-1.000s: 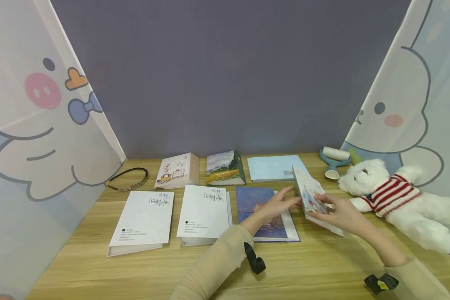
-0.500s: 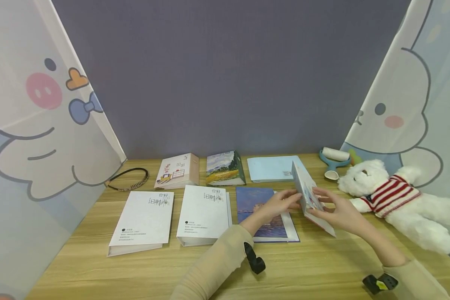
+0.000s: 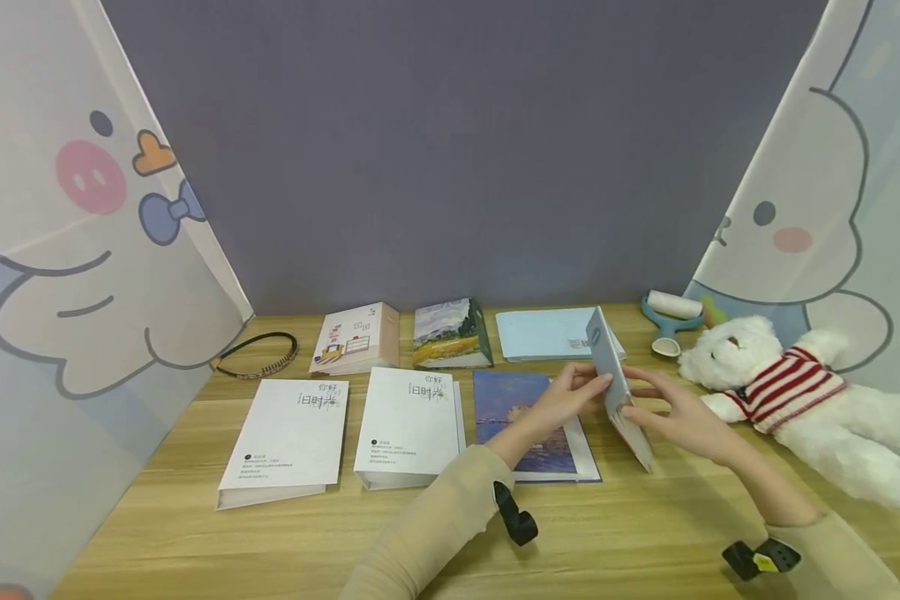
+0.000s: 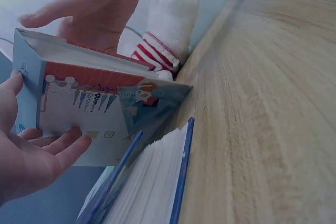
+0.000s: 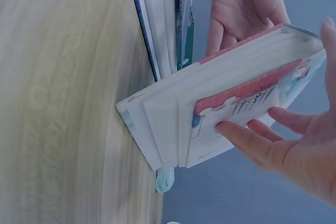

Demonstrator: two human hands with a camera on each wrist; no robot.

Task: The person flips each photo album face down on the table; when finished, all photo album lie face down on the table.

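Observation:
Between my two hands a photo album [image 3: 607,358] with a pale blue spine stands steeply tilted, its lower end at or just above the table. My left hand [image 3: 566,397] holds its left side; in the left wrist view the thumb lies on the spine and the fingers against the illustrated cover [image 4: 86,106]. From the other side my right hand [image 3: 678,412] holds it, fingertips on the opposite cover [image 5: 247,103] with its red band. Beside the left hand lies a purple album [image 3: 525,429] with a seascape cover, partly hidden by the left forearm.
Two white albums [image 3: 288,433] lie at front left. Behind are a pink album [image 3: 352,337], a landscape-painting album [image 3: 450,333] and a light blue album [image 3: 540,333]. A headband [image 3: 258,357] lies far left. A lint roller [image 3: 671,312] and a teddy bear [image 3: 787,392] lie right.
The tilted album has turned more upright, so its pale spine now faces the head camera and its illustrated cover is out of that view. My left hand has come onto its spine.

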